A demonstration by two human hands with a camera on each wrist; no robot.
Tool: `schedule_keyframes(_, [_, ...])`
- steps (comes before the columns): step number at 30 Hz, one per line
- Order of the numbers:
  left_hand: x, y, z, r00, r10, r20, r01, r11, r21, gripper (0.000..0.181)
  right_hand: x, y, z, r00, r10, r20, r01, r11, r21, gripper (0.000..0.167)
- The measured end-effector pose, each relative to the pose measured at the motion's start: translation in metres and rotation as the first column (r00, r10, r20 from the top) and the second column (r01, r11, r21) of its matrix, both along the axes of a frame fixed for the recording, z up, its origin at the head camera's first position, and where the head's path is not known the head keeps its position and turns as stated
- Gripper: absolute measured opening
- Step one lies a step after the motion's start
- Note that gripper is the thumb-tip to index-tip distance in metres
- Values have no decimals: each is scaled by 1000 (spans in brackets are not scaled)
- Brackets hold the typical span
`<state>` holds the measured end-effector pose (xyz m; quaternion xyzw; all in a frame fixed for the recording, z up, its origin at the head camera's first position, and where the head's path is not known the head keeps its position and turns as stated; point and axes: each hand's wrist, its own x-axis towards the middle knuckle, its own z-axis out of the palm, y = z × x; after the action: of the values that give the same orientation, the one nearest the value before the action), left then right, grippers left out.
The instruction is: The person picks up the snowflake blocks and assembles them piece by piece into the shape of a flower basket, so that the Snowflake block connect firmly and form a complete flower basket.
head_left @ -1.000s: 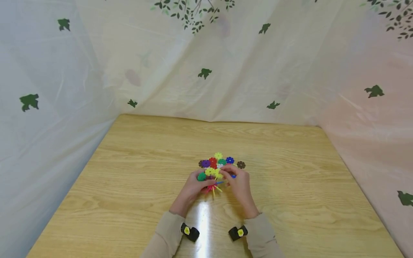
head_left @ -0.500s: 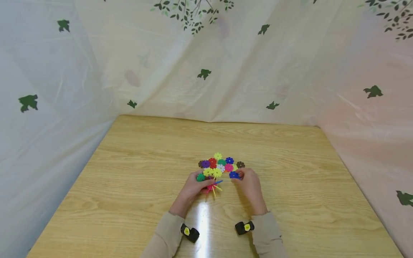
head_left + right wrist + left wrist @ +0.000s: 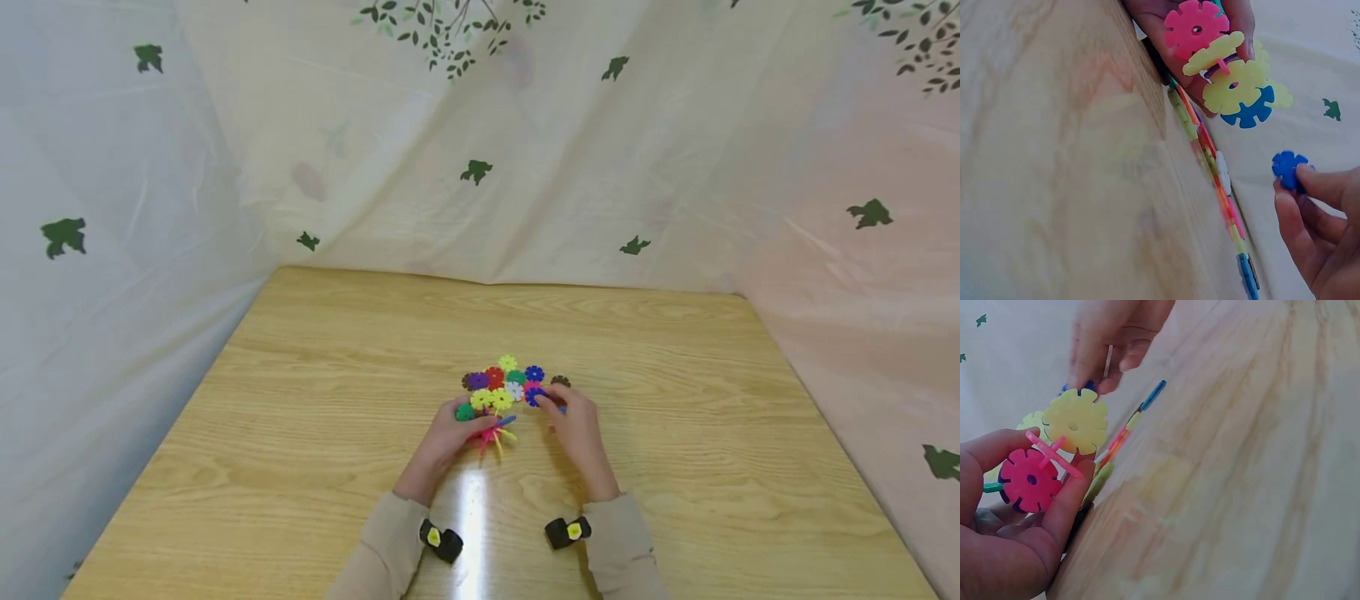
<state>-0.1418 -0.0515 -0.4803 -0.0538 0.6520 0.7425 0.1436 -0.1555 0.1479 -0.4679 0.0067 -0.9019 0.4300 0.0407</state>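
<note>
A pale cloth (image 3: 555, 150) printed with green birds and leafy sprays stands behind the table and along both its sides. The wood-grain table (image 3: 337, 358) carries a bright streak of reflected light near the person. Two beige sleeves (image 3: 384, 537) reach in from the near edge.

Left hand (image 3: 446, 437): grasping, thumb and fingers curled around a built cluster of slotted plastic discs. Right hand (image 3: 577, 429): thumb and fingertips pinching one blue disc (image 3: 1288, 170).

Loose discs lie in a low group on the table, just beyond the hands; red (image 3: 493, 375), purple (image 3: 477, 381), white (image 3: 513, 391) and brown (image 3: 560, 381) ones are among them. In the right wrist view the group shows edge-on, as a thin line of colours.

The cluster (image 3: 1075, 419) is at the left hand, on the near side of the group. Its discs are slotted together at various angles: pink, yellow, blue and green.

A black device (image 3: 442, 542) with a yellow mark sits at each wrist.

The pinched blue disc is apart from the cluster, to its right in the head view.
</note>
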Motion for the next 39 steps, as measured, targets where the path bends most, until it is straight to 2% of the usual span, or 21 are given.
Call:
schedule_keyframes(2, [0,1,0,1000,7,14,-8,1000,20,50,1,-3,3,1000,19,8,-19,995,-99,19])
schedule_keyframes(4, [0,1,0,1000,10,16,-11,999,34,51,3,-6,6,999,29,23,-26,989,-144,19])
schedule_keyframes(7, [-1,2,0,1000,17,20,-18,999,46,53,6,-9,8,999,34,35,-29,991,-128,19])
schedule_keyframes(10, [-2,2,-1,999,33,16,-34,999,19,55,7,-11,9,998,45,37,-41,994,-104,17])
schedule_keyframes(15, [-1,4,-1,997,68,-25,-69,997,-46,57,7,-13,9,998,61,26,-58,993,-107,13])
schedule_keyframes(22, [1,8,1,993,106,-49,-108,992,-57,53,8,-15,7,997,79,-8,-79,991,-109,11])
schedule_keyframes(29, [3,8,2,990,116,-75,-125,986,-114,60,7,-16,6,990,138,37,-132,983,-129,9])
schedule_keyframes(32, [2,9,1,989,121,-90,-134,980,-149,60,6,-17,6,986,164,33,-159,980,-120,10])
schedule_keyframes(35, [2,9,2,988,120,-98,-134,980,-149,54,6,-17,5,984,177,28,-173,978,-113,12])
schedule_keyframes(39, [3,10,2,991,98,-90,-111,982,-153,56,6,-16,1,983,165,83,-147,971,-189,12])
